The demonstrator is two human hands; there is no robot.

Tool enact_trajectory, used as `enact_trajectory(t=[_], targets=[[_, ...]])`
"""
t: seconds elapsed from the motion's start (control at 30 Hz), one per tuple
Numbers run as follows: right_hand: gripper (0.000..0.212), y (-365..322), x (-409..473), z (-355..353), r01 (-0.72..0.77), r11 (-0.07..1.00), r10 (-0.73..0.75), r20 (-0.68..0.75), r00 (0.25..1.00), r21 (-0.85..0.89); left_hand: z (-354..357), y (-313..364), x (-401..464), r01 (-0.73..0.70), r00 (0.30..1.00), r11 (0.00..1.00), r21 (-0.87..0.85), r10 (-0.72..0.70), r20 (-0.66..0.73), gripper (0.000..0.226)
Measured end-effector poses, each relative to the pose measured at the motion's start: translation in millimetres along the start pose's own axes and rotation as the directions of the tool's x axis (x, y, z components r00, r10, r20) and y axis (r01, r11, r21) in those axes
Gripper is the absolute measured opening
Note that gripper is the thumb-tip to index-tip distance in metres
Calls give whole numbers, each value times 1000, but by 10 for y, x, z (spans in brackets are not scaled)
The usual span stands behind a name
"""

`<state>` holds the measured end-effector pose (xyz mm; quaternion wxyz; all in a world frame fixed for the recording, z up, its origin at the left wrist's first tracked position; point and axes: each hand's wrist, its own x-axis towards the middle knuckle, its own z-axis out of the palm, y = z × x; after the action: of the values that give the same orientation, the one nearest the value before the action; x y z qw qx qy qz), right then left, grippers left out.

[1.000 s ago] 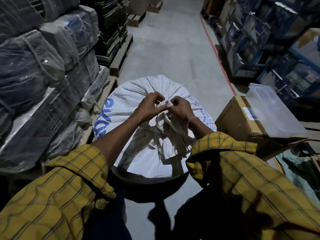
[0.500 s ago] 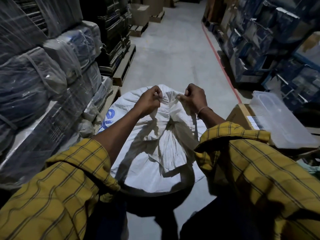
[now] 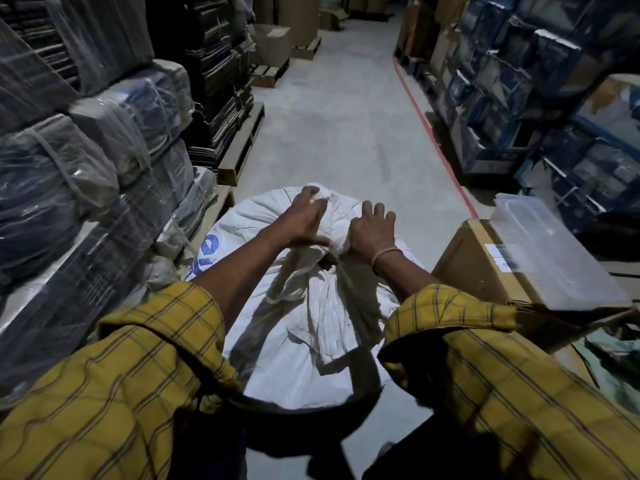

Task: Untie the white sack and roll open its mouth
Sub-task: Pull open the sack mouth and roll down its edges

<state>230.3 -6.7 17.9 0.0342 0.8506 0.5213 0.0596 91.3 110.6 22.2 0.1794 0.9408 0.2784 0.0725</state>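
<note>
A large white woven sack [image 3: 294,358] with blue lettering stands on the floor in front of me. Its gathered mouth [image 3: 332,216] is bunched at the top, and a small dark gap shows below it between my wrists. My left hand [image 3: 304,220] lies on the left of the bunched cloth, fingers stretched forward and pressing it. My right hand [image 3: 372,230] is on the right side, fingers spread over the fabric and its heel pinching a fold. A loose flap of sack cloth [image 3: 332,327] hangs down toward me. No tie string is visible.
Plastic-wrapped bales [image 3: 86,161] on pallets are stacked close on the left. A cardboard box [image 3: 474,271] with a clear plastic tub [image 3: 550,251] on top sits at the right. Blue racks [image 3: 554,98] line the right side, beyond a red floor line [image 3: 436,140]. The concrete aisle [image 3: 346,116] runs ahead.
My hands went from pinching at the knot, to pulling the gathered cloth apart, to resting spread on the sack's top. The mouth has loosened and a flap now hangs toward me.
</note>
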Motion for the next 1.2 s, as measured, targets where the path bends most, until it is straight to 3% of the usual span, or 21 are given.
enact_trajectory(t=[0.07,0.13,0.2,0.3,0.37,0.47,0.5,0.57,0.63,0.67,0.77,0.87,1.0,1.07,1.1,1.13,1.2], targets=[[32,-28,-14,70,-19,1000,19,-13,1000,0,87,-48,-3,-26,999,954,299,14,42,83],[33,-39,-19,106,-19,1000,19,-50,999,5,168,-75,-13,1,997,879,477,34,-66,62],[32,-22,2,120,-8,1000,8,-76,997,3,191,-70,-24,68,980,839,540,46,-195,46],[28,27,68,93,-25,995,34,-87,996,100,162,-14,7,114,964,817,565,46,-261,31],[33,41,125,80,-29,971,48,-73,996,238,171,22,38,142,967,877,459,-23,-255,19],[41,74,205,76,-49,926,60,-18,998,374,344,45,90,228,955,958,176,-184,-234,17],[40,91,226,82,-67,902,74,-1,997,426,412,49,115,246,950,967,72,-225,-216,24],[38,125,271,90,-106,826,112,24,993,554,522,38,133,253,956,965,-63,-260,-133,59],[34,181,341,103,-126,702,138,39,990,701,586,-6,107,199,976,976,-92,-206,-75,95],[33,218,383,110,-132,630,153,45,987,765,598,-45,93,158,983,980,-125,-168,-76,102],[33,359,507,122,-201,387,241,112,964,900,528,-211,114,54,977,942,-330,-118,-177,69],[31,550,628,167,-235,221,313,159,936,947,301,-398,278,20,960,875,-484,-152,-235,40],[23,765,811,231,-275,-15,218,272,937,961,-28,-676,510,72,963,749,-658,-224,-150,22],[23,822,898,285,-319,-68,226,327,918,945,-107,-735,612,106,973,779,-618,-209,-96,15],[30,841,924,317,-345,-47,244,346,906,937,-110,-733,656,108,977,812,-573,-192,-88,12],[36,848,931,348,-367,47,280,340,898,929,-97,-715,691,103,980,845,-525,-175,-89,12],[35,825,895,392,-357,397,378,204,903,846,-46,-664,746,96,984,883,-459,-155,-93,13]])
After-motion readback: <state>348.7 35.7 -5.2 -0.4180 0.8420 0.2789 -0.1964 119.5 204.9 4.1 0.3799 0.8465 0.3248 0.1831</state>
